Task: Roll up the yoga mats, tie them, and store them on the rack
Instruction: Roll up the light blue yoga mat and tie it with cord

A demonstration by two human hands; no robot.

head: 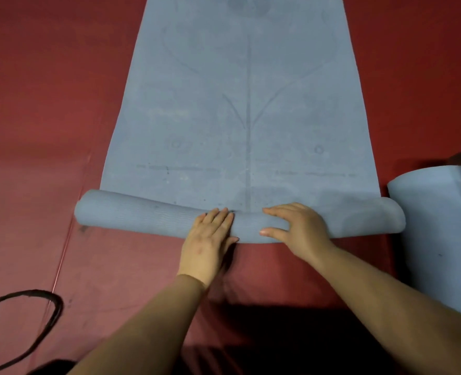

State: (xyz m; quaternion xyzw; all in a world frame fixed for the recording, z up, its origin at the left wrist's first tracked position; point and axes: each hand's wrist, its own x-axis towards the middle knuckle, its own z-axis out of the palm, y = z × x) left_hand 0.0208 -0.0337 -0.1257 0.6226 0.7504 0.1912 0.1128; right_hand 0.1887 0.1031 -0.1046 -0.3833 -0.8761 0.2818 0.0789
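A blue-grey yoga mat [237,104] lies flat on the red floor and stretches away from me. Its near end is wound into a low roll [142,215] that spans the mat's width. My left hand [210,239] presses on the middle of the roll with straight fingers. My right hand [297,228] rests flat on the roll just to the right, thumb against its near side. A black strap loop [23,328] lies on the floor at the lower left.
A second blue mat [434,226], partly rolled, sits at the right edge beside the roll's end. The red floor [48,117] has a seam running along the left side. A dark object shows at the far right edge.
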